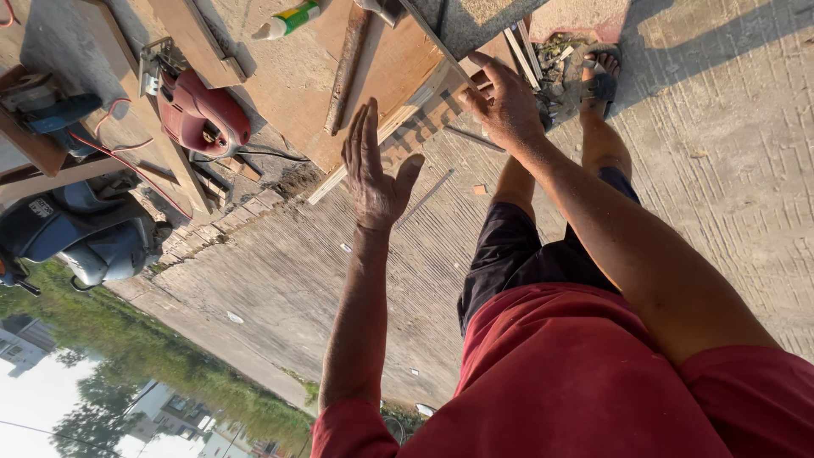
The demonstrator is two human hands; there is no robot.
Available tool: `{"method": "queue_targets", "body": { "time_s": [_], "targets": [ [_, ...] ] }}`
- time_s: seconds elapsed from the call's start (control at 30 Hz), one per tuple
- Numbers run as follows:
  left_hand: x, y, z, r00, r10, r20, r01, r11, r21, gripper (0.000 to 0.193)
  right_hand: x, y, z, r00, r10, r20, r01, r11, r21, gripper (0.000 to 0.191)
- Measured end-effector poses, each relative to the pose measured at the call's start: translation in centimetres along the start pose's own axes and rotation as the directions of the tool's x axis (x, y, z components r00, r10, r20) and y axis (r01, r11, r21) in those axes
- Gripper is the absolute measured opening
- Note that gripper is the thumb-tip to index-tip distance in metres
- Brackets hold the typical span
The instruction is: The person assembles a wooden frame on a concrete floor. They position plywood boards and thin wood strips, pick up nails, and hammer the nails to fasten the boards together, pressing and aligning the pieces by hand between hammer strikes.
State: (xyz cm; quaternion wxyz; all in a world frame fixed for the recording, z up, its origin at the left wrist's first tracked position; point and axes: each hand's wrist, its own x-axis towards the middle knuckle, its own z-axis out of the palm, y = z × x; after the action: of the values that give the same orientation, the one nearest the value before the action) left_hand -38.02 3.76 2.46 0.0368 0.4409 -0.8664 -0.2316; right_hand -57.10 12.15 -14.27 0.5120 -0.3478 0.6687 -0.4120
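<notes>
Below the head camera, the left hand (374,170) is spread flat and open, fingers straight, holding nothing, hovering just short of the plywood board (386,72). Beside it, the right hand (502,102) curls its fingers over the board's near edge, gripping it. Beyond the left hand lie a red jigsaw (202,114), a wooden batten (346,68) and a green tube (291,19). Past the right hand stands a sandalled foot (598,76).

sunlit grooved concrete floor (729,170)
</notes>
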Motion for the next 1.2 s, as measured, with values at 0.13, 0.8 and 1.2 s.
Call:
{"method": "queue_targets", "body": {
  "time_s": [0.13, 0.8, 1.2],
  "targets": [
    [-9.7, 2.1, 0.3, 0.975, -0.191, 0.109, 0.205, 0.969, -0.137, 0.068, -0.5, 1.1, -3.9, 0.995, 0.048, 0.087, -0.029, 0.979, -0.203, 0.063],
    [-22.8, -17.7, -4.0, 0.743, -0.564, 0.359, 0.668, 0.651, -0.361, 0.051, -16.0, -6.8, -13.7, 0.879, 0.381, -0.285, -0.474, 0.642, -0.603, 0.058],
    [-22.5, -29.5, -11.3, 0.752, -0.563, 0.341, 0.656, 0.687, -0.312, 0.054, -16.5, -10.2, 16.2, 0.890, 0.134, 0.435, 0.122, 0.851, -0.511, 0.053]
  ]
}}
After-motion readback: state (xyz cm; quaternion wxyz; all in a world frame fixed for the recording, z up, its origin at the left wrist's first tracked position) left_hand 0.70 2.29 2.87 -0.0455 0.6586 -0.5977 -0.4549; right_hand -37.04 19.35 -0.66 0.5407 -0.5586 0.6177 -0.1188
